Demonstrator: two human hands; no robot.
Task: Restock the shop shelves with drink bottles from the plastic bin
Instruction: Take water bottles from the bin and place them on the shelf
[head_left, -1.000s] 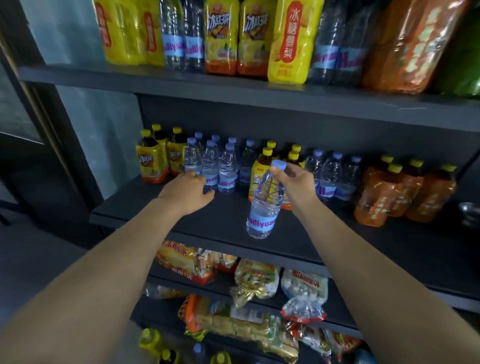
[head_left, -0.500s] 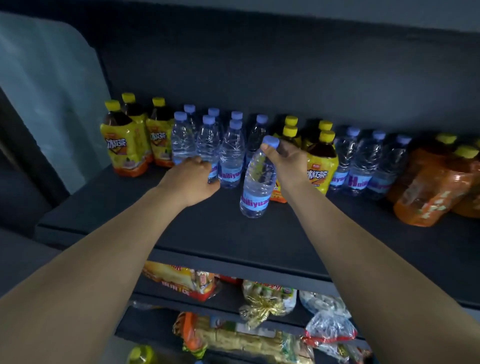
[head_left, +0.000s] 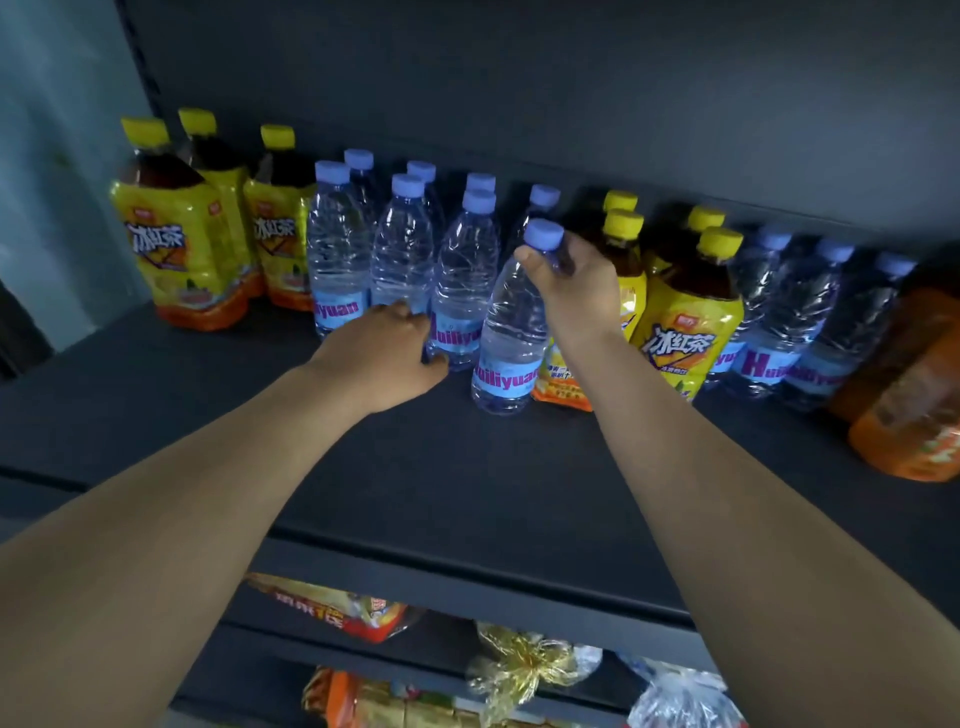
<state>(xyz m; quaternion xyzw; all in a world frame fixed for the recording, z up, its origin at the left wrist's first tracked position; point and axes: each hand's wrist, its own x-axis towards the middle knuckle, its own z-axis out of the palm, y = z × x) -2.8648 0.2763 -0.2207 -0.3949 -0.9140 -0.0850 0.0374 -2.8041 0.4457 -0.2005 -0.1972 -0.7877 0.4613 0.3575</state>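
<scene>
Both forearms bare to frame edge — left hand (head_left: 382, 353), right hand (head_left: 571, 291) bare too.

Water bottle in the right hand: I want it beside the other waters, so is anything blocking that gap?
Nothing visible. The water bottle, tilted in the right hand, stands in the gap between the front water row and the tea bottles; the left hand is at the row's base, clear of it.

Stretches both bare forearms in from the lower corners toward mid-frame. Pinches a water bottle (head_left: 511, 332) just under its cap with right hand (head_left: 574, 291), thumb leftward. Holds left hand (head_left: 382, 353) knuckles-up at centre, fingers bent forward; cannot tell whether gripping.
</scene>
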